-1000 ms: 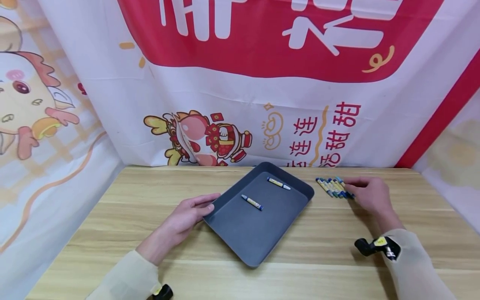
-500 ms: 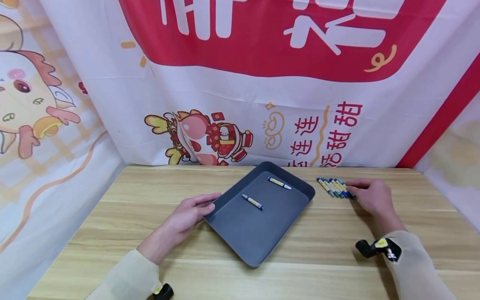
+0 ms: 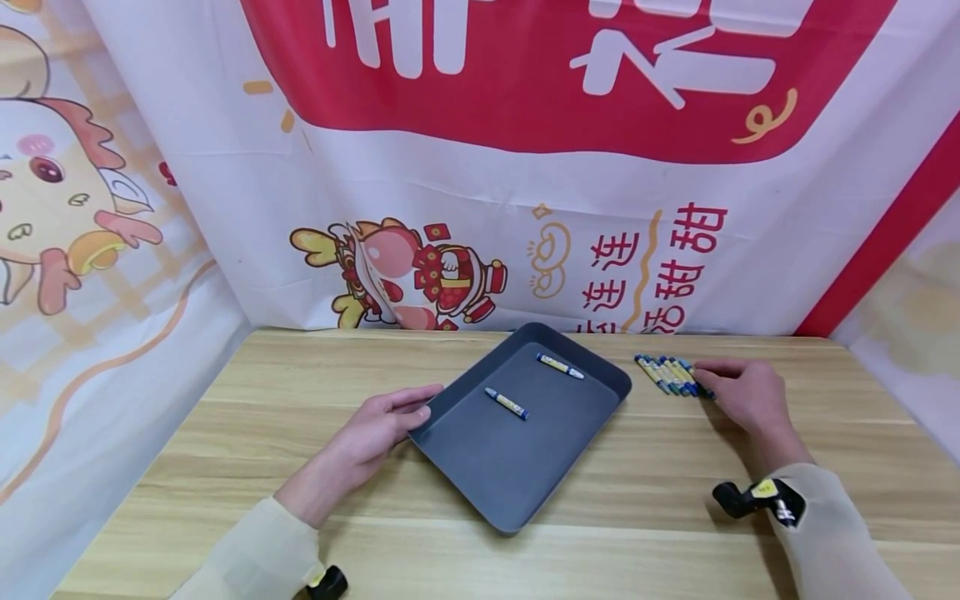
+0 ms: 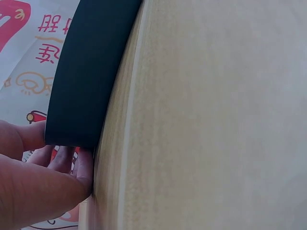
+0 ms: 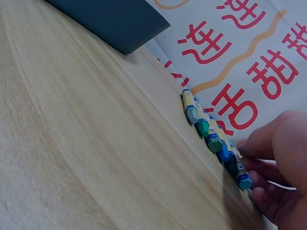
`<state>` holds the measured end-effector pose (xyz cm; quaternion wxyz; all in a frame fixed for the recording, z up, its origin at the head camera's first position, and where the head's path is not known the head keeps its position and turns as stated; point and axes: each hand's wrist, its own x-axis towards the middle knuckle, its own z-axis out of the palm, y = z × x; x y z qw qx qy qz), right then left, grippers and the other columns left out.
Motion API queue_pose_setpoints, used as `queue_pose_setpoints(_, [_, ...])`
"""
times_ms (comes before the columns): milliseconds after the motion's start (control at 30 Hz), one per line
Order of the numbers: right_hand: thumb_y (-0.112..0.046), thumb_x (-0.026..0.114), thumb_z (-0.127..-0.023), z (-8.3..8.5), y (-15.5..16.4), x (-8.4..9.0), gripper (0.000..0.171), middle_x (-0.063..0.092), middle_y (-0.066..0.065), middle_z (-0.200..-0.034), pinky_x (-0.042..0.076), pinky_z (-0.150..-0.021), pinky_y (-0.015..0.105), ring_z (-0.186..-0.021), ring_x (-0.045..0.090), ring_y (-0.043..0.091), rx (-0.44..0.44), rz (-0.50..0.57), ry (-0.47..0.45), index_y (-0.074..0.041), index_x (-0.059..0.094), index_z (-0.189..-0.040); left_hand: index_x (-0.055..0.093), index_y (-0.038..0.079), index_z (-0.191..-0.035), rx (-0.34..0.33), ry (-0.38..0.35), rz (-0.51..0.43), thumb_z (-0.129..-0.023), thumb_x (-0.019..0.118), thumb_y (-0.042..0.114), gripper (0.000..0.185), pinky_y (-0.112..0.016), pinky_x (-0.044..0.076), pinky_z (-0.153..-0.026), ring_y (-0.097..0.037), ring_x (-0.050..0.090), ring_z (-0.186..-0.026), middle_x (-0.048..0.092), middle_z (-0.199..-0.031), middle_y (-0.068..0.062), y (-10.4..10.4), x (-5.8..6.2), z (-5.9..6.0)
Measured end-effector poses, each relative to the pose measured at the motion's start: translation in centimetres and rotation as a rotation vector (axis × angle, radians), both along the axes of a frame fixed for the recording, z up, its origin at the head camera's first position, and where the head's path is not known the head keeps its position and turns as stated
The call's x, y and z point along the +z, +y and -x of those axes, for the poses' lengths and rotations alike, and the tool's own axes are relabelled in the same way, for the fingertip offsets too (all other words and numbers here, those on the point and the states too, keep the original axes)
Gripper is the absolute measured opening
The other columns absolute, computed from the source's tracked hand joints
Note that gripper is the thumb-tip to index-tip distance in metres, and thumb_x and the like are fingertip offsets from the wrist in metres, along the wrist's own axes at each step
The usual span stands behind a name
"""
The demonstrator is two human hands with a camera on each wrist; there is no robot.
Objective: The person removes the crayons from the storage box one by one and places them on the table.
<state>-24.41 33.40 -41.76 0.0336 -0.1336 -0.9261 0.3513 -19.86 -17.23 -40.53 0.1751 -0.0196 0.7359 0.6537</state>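
My left hand (image 3: 382, 425) grips the left corner of a dark grey baking tray (image 3: 480, 475), thumb at the rim and fingers beneath. The left wrist view shows this hand (image 4: 43, 182) at the end of the tray's wall (image 4: 81, 81). One crayon (image 3: 507, 403) with a yellow wrapper lies mid-tray; another crayon (image 3: 559, 366) lies near the far end. Right of the tray, several crayons (image 3: 666, 376) lie side by side in a slanted row. My right hand (image 3: 742, 396) holds the crayon (image 5: 243, 178) at the row's right end; its fingers partly hide it.
The wooden table (image 3: 622, 550) ends at the back against a printed cloth (image 3: 480, 192). Another patterned cloth (image 3: 112, 350) hangs along the left side. The tray's right corner sits close to the crayon row.
Almost nothing differs. The whole head view has shifted slightly, while the left hand stays on the tray and the right hand stays at the row's right end.
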Motion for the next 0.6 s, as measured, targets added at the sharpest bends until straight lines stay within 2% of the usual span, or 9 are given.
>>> queue_pose_setpoints(300, [-0.041,0.062,-0.106,-0.05,-0.05,0.22,0.046,0.069,0.025,-0.138,0.045,-0.095,0.046,-0.13,0.056,0.043,0.0,-0.002,0.016,-0.006,0.074,-0.133,0.059,0.012,-0.152,-0.007,0.001,-0.007,-0.109,0.057,0.012,0.043,-0.039,0.047,-0.12,-0.018,0.062,-0.134,0.058,-0.157,-0.013,0.07,-0.02,-0.01])
queue_pose_setpoints(600, [-0.044,0.059,-0.108,-0.09,-0.25,1.0,0.052,0.064,0.027,-0.145,0.046,-0.091,0.041,-0.127,0.055,0.04,0.002,0.054,-0.032,-0.007,0.067,-0.142,0.057,0.011,-0.154,-0.027,0.015,-0.016,-0.11,0.057,0.014,0.045,-0.042,0.045,-0.122,-0.019,0.061,-0.136,0.056,-0.159,-0.015,-0.02,0.12,-0.16])
